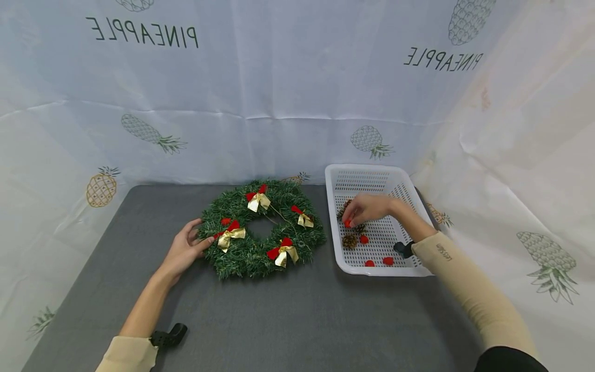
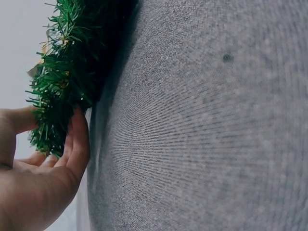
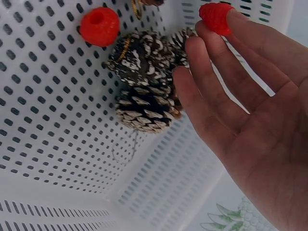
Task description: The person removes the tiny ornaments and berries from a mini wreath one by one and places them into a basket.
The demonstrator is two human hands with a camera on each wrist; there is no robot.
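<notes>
A green wreath (image 1: pixel 244 263) with red and gold bows (image 1: pixel 231 236) lies on the grey table. My left hand (image 1: pixel 182 252) grips its left edge, thumb on the near side and fingers curled under the greenery in the left wrist view. Over the white basket (image 1: pixel 341 258), my right hand (image 1: pixel 369 207) pinches a red berry ornament (image 3: pixel 216 18) between thumb and forefinger, the other fingers loosely bent. Below it in the basket lie several pine cones (image 3: pixel 144 108) and loose red berries (image 3: pixel 100 26). Another red berry (image 1: pixel 225 221) sits in the wreath's upper left.
The perforated basket stands at the table's back right, its raised rim around the right hand. White cloth (image 1: pixel 288 77) printed with pineapples hangs behind and at both sides. Grey tabletop (image 1: pixel 288 320) stretches in front of the wreath.
</notes>
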